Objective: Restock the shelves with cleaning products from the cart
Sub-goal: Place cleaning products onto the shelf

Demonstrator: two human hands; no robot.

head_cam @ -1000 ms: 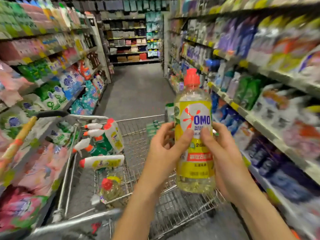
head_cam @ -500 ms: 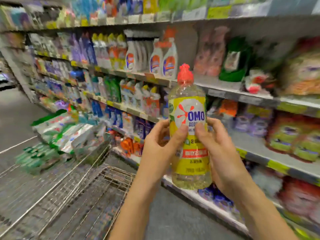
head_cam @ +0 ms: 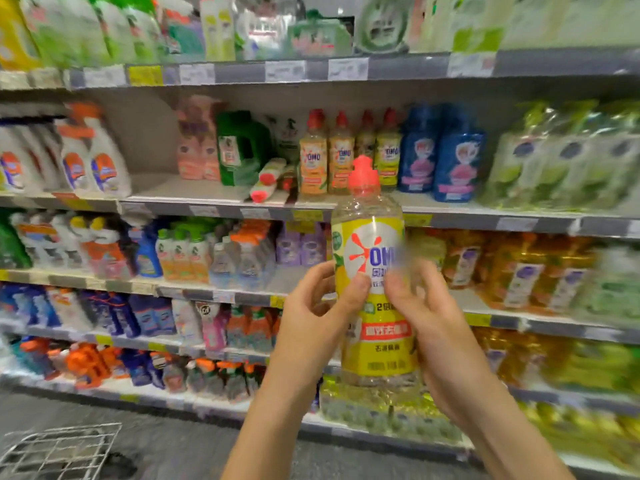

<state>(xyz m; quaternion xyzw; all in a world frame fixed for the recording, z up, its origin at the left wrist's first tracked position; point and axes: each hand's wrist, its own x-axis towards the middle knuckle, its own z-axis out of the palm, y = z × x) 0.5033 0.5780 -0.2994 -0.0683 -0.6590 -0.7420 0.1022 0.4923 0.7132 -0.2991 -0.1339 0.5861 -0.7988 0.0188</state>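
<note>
— What did the head view show of the hands?

— Both were on the yellow OMO bottle. It was upright in the air in front of the shelving, red cap up. The left hand gripped its left side with the thumb across the label. The right hand wrapped round from the right. Its fingertips were blurred, so I could not tell just how they lay.

— Was the bottle anywhere near its place?

— It was not on a shelf yet. A row of matching bottles stood on the shelf above and behind it. There was bare board further left, past two toppled bottles.

— So how far along was the restocking?

— For this item, I judged it about halfway: in hand and facing the right bay, but not yet set down. Only a corner of the cart showed at lower left, so I could not tell what remained in it.
</note>
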